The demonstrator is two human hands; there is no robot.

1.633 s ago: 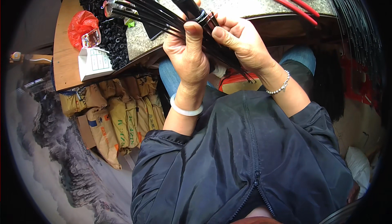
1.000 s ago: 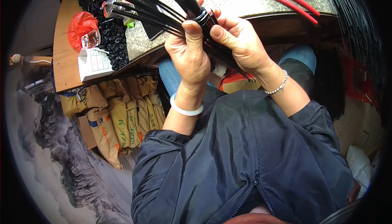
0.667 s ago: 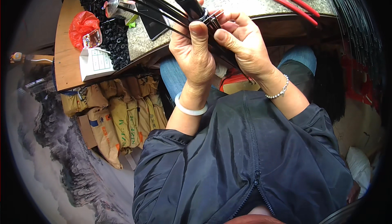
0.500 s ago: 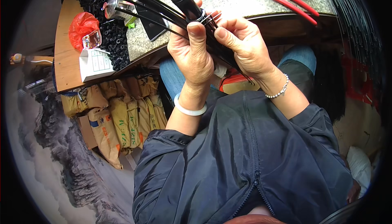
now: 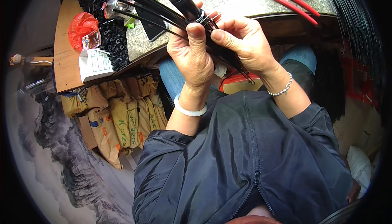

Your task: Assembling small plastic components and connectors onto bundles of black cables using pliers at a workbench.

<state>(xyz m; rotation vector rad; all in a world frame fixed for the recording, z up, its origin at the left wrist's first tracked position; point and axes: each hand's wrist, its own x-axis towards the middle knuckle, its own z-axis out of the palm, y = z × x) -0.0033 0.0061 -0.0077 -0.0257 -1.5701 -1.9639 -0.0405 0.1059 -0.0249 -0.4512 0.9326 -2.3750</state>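
Looking at the upper middle of the frame, I see my left hand [image 5: 192, 56] clamped around a bundle of black rods [image 5: 151, 9] while my right hand [image 5: 241, 44] pinches their ends; assembly seems midway, many rods loose.

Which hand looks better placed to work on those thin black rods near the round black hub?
Probably the right hand: its fingertips pinch the thin black rods beside the round black hub, while the left hand grips the bundle steady.
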